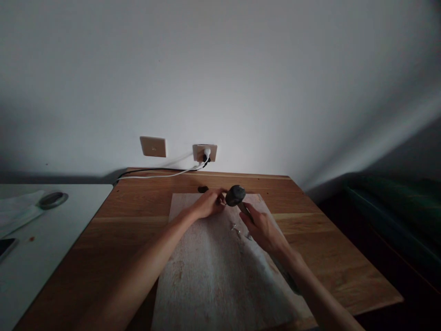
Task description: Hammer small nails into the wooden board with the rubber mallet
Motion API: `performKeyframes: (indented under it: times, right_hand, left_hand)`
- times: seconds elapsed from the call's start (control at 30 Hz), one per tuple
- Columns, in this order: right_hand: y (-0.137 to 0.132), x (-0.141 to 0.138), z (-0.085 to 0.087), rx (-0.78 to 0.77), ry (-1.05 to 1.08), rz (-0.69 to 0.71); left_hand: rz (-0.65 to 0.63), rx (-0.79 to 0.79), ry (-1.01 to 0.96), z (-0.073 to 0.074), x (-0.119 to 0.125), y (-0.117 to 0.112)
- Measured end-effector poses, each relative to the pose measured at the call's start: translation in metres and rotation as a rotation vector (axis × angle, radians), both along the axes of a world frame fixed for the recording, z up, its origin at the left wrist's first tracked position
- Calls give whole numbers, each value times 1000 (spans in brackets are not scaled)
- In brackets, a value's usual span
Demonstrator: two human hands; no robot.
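My right hand [260, 225] is wrapped round the handle of a rubber mallet [235, 195], gripping it close to the dark head. The handle's far end reaches down past my forearm. Beside the mallet head, my left hand [209, 203] is pinched closed at the far part of a pale wooden board [206, 276]. A tiny bright bit shows near its fingertips, too small to name. Several small shiny metal pieces [236, 228] lie on the board, just left of my right hand. The mallet head appears above the board, and the frame does not show whether it touches anything.
The board lies on a brown wooden table [327, 257] against a wall. Cables [161, 174] run along the table's back edge to a wall socket [205, 152]. A white surface [51, 257] at left bears a roll of tape [53, 200] and a dark-screened device [6, 247].
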State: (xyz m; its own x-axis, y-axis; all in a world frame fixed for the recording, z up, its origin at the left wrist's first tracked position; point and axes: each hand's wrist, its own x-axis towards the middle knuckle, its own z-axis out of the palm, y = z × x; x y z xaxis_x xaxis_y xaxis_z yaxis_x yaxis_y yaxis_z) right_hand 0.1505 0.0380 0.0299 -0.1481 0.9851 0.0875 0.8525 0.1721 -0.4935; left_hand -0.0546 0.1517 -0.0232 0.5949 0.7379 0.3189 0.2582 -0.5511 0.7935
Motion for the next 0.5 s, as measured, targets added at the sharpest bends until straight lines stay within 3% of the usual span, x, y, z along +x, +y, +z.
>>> performKeyframes:
  times: [0.17,0.3,0.5]
  right_hand:
    - [-4,3,0,-5,7,24]
    - [-17,22,-7,7,59,-18]
    - [-31,56,-28,42,92,-46]
  left_hand:
    - [37,-2,25,0,-1,1]
    - [127,40,69,11,-1,-5]
    - [-186,203,382,40,16,-37]
